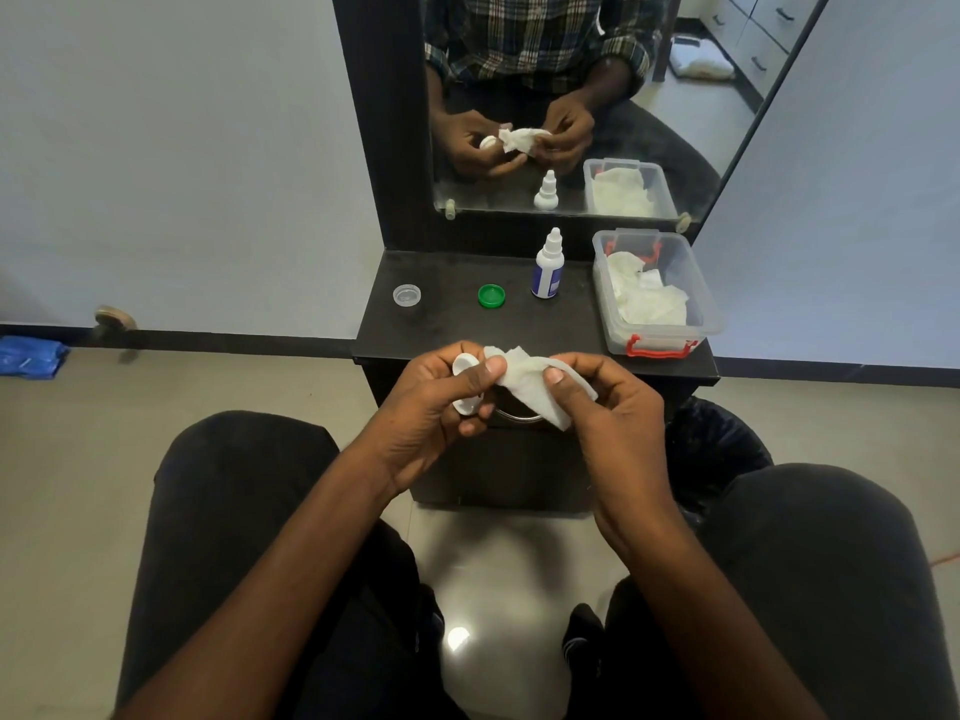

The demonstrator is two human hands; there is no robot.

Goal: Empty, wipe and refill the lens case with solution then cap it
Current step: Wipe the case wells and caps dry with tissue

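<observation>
My left hand (439, 402) grips the white lens case (464, 367), held on edge just in front of the black shelf (467, 330). My right hand (605, 402) pinches a white tissue (530, 379) that stretches from its fingers to the case, where my left thumb presses it. Two caps lie loose on the shelf: a clear one (407, 295) at the left and a green one (491, 296) in the middle. The solution bottle (548, 267), white with a blue label, stands upright behind the green cap, its cap on.
A clear plastic box (701, 298) with red clips holds crumpled tissues at the shelf's right end. A mirror (571, 96) rises behind the shelf. A black bag-lined bin (722, 444) stands to the right of my hands. My knees flank the cabinet below.
</observation>
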